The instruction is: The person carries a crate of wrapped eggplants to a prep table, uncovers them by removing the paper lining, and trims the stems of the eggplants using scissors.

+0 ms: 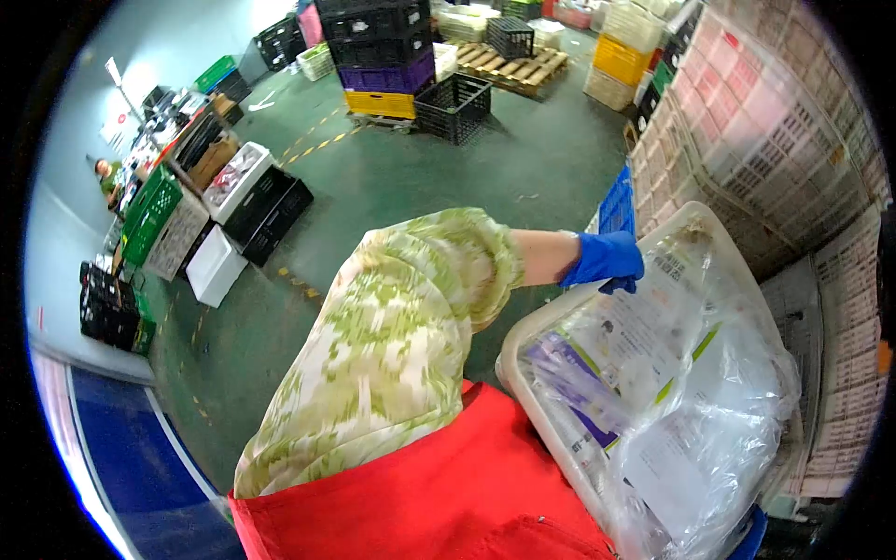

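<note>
My left hand [607, 262], in a blue glove, reaches across from a green-and-white patterned sleeve [383, 317]. Its fingers are curled over the rim of a whitish plastic tub [537, 327] on the far left side. Inside the tub lies clear plastic film [737, 411] over printed packaging, with white, purple [583, 401] and green areas. My right hand does not show. At the tub's lower right edge is a blue patch [751, 534] that I cannot make out. A red apron [439, 476] covers my front.
Stacked pale crates [747, 131] rise close on the right, with a blue crate [616, 205] beside the tub. Ahead stand dark crates [378, 47], a black crate [455, 107] and a wooden pallet [509, 67]. Another person [107, 182] is at the far left, behind crates.
</note>
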A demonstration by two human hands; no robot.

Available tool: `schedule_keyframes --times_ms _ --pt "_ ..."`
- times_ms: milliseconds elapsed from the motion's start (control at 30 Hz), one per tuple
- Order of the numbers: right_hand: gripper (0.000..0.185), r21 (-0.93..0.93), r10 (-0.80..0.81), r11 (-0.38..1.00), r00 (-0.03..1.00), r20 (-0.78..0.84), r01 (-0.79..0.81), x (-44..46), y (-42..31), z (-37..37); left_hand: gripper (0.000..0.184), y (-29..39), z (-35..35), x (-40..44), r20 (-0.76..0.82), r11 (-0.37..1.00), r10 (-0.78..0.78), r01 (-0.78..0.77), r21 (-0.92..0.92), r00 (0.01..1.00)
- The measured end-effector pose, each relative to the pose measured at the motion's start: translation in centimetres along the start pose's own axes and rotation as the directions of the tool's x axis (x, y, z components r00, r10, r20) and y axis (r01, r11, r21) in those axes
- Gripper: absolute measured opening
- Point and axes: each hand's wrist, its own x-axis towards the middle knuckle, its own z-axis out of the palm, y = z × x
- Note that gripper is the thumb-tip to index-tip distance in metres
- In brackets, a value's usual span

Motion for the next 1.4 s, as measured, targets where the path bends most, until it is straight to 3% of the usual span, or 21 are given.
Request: schedule_keyframes --times_ms 67,167,200,233,300,367,433,467,500,567,667,700,733,967,1033,1100,1167,1233,1333,1367,1400 --pt "0.051 -0.023 -0.035 0.999 0.997 0.066 0.037 1.2 -1.7 0.1 0.018 -1.1 0.1 -0.2 -0.067 0.999 -0.015 0.013 -0.031 0.998" --pt "0.041 0.243 -0.164 0.963 0.967 0.197 0.114 2.6 -3.8 1.1 0.023 -2.1 -1.6 -1.4 -0.096 0.993 0.113 -0.109 0.042 0.989" --pt "0.041 0.136 -0.22 0.972 0.95 0.224 0.193 11.4 -0.4 -3.9 0.022 -2.1 -2.4 -1.2 -0.137 0.967 0.066 -0.03 0.252 0.988" --pt "0.04 0.06 -0.347 0.938 0.926 0.151 0.342 5.7 -4.5 0.8 0.021 -1.3 -2.5 -3.2 -0.175 0.997 0.077 -0.071 0.042 0.981" --pt "0.028 0.136 -0.369 0.927 0.915 0.163 0.349 9.1 -5.3 2.3 0.02 -0.3 -4.2 -5.5 -0.269 0.999 -0.005 -0.007 -0.043 0.963" --pt "0.025 0.052 -0.364 0.932 0.917 0.166 0.36 7.3 -7.8 7.9 0.021 -1.5 -8.4 -7.4 -0.263 0.999 -0.022 0.009 -0.049 0.965" --pt "0.023 0.19 -0.393 0.914 0.896 0.206 0.358 5.1 -9.3 13.2 0.018 -3.9 -12.7 -8.8 -0.313 1.0 0.022 -0.027 -0.012 0.949" --pt "0.021 0.06 -0.406 0.913 0.884 0.233 0.403 5.5 -10.0 14.8 0.015 -4.6 -14.5 -10.7 -0.315 1.0 0.012 -0.02 -0.021 0.949" --pt "0.018 -0.011 -0.394 0.914 0.89 0.228 0.407 4.8 -10.7 17.3 0.021 -7.0 -16.8 -11.4 -0.348 0.994 0.089 -0.103 -0.023 0.933" --pt "0.017 -0.088 -0.309 0.932 0.899 0.31 0.35 4.6 -11.9 22.6 0.018 -8.7 -19.6 -15.2 -0.413 0.994 -0.064 0.023 -0.104 0.908" --pt "0.014 -0.186 -0.177 0.943 0.89 0.42 0.275 3.2 -14.5 31.9 0.014 -15.3 -26.8 -19.4 -0.434 0.988 -0.092 0.03 -0.149 0.896" --pt "0.014 -0.067 -0.188 0.963 0.827 0.529 0.262 1.9 -15.3 34.9 0.013 -16.8 -28.6 -21.0 -0.456 0.977 -0.123 0.026 -0.213 0.881" --pt "0.015 -0.07 -0.18 0.965 0.837 0.516 0.251 1.9 -15.5 38.1 0.013 -17.1 -29.7 -22.8 -0.486 0.936 -0.236 0.063 -0.346 0.841" --pt "0.017 -0.209 -0.1 0.929 0.753 0.651 0.304 6.4 -12.7 59.4 0.018 -21.6 -38.0 -31.3 -0.636 0.917 -0.34 0.094 -0.388 0.693" --pt "0.022 -0.238 -0.232 0.818 0.679 0.697 0.523 9.9 -11.6 67.7 0.019 -21.5 -39.6 -32.7 -0.691 0.922 -0.353 0.107 -0.373 0.631" --pt "0.032 -0.27 -0.165 0.803 0.633 0.756 0.532 7.7 -14.8 72.7 0.023 -20.6 -40.4 -33.5 -0.736 0.898 -0.387 0.047 -0.437 0.555" --pt "0.015 -0.064 -0.333 0.799 0.529 0.781 0.598 8.7 -17.3 79.9 0.022 -20.5 -42.0 -34.2 -0.812 0.93 -0.326 0.007 -0.368 0.484" --pt "0.017 -0.174 -0.193 0.76 0.473 0.86 0.626 10.9 -20.8 87.0 0.021 -18.8 -42.1 -34.7 -0.866 0.925 -0.332 -0.053 -0.377 0.374" --pt "0.022 -0.038 -0.272 0.76 0.372 0.888 0.649 10.6 -27.5 95.2 0.021 -15.5 -42.7 -33.9 -0.926 0.924 -0.316 -0.153 -0.35 0.207" --pt "0.024 0.012 -0.291 0.757 0.321 0.901 0.653 10.3 -29.3 98.0 0.02 -17.5 -44.9 -35.3 -0.918 0.908 -0.308 -0.213 -0.362 0.248" --pt "0.025 0.0 -0.279 0.745 0.311 0.909 0.667 9.9 -31.8 100.2 0.018 -15.4 -44.5 -33.9 -0.943 0.922 -0.298 -0.211 -0.325 0.148"
